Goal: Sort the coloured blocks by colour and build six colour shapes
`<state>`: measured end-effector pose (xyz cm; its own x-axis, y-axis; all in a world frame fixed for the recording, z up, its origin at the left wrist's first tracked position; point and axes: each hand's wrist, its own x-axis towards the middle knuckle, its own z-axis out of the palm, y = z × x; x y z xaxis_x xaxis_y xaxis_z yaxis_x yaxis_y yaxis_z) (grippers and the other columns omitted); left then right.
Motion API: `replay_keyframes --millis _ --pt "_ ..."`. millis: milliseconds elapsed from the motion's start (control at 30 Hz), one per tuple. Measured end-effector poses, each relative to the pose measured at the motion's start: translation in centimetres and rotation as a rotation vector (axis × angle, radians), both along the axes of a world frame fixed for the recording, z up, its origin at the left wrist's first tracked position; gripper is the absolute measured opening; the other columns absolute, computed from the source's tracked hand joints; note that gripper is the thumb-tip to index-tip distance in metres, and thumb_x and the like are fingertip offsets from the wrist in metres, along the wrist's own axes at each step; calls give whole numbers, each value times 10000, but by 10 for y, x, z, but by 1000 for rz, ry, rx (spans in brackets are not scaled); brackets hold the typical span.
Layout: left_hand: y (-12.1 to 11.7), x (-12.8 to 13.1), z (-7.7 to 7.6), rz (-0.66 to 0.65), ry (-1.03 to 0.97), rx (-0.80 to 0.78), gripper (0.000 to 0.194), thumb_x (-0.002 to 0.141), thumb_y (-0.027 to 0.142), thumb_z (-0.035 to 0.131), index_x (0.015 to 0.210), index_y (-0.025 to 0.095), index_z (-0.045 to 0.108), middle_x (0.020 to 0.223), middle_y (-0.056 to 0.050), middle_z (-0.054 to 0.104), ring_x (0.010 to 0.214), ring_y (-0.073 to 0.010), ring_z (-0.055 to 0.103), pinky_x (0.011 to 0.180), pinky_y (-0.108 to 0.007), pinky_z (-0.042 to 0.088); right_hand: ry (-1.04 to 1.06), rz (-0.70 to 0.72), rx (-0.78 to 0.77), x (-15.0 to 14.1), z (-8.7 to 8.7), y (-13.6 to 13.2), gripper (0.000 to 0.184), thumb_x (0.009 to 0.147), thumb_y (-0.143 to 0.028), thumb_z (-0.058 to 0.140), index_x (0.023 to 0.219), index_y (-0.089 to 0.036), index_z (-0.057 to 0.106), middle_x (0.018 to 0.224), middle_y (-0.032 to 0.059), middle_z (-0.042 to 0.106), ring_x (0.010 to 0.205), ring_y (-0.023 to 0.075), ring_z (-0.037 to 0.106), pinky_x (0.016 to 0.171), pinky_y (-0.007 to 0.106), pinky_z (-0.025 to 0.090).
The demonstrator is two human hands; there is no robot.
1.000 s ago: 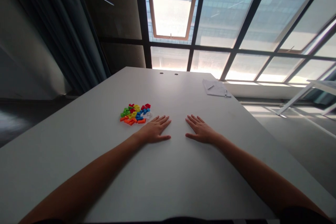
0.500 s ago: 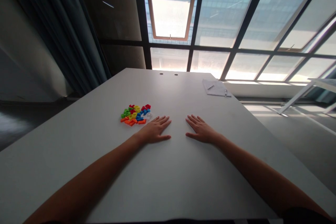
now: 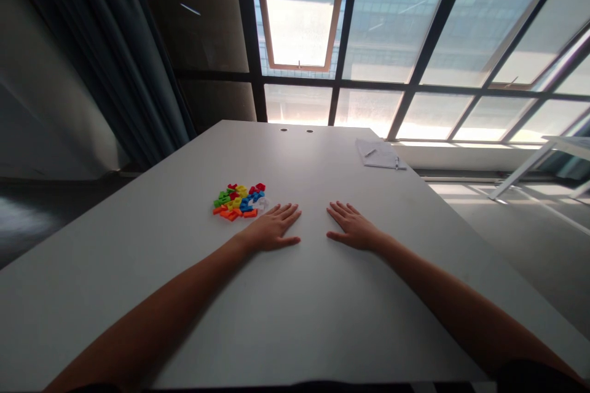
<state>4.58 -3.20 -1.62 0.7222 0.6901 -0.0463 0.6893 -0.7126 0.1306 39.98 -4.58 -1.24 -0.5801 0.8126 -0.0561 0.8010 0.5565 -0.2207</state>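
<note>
The left hand [image 3: 270,228] and right hand [image 3: 354,228] lie flat on the pale grey table [image 3: 295,319], fingers spread and released, grasping nothing. Just beside the left fingertips sits a heap of small red, green, yellow, blue and orange plastic pieces [image 3: 239,201], probably light and stiff, best pinched by their edges. Farther along the table, toward its right side, lies a white paper pad [image 3: 378,155].

Tabletop [image 3: 138,239] fills the lower frame. Left hand [image 3: 270,228] and right hand [image 3: 354,228] lie flat on it, a gap between them. Heap of blocks [image 3: 238,201] on the tabletop, just beside the left hand, ahead and to its left. Papers [image 3: 378,155] toward the far right corner, pen [image 3: 370,151] on top. Windows [image 3: 396,24] behind the tabletop; curtain [image 3: 124,55] at upper left.
</note>
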Motion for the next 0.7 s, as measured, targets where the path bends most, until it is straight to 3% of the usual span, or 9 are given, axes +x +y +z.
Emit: replay_keyframes --millis 700 --pt "2 -1 -4 -1 0 1 1065 1079 922 289 1856 193 276 1902 -173 194 1780 -381 212 1448 -536 153 5 9 24 0 1 0 1067 1081 -922 332 1851 -183 312 1895 156 245 1782 382 203 1461 576 163"
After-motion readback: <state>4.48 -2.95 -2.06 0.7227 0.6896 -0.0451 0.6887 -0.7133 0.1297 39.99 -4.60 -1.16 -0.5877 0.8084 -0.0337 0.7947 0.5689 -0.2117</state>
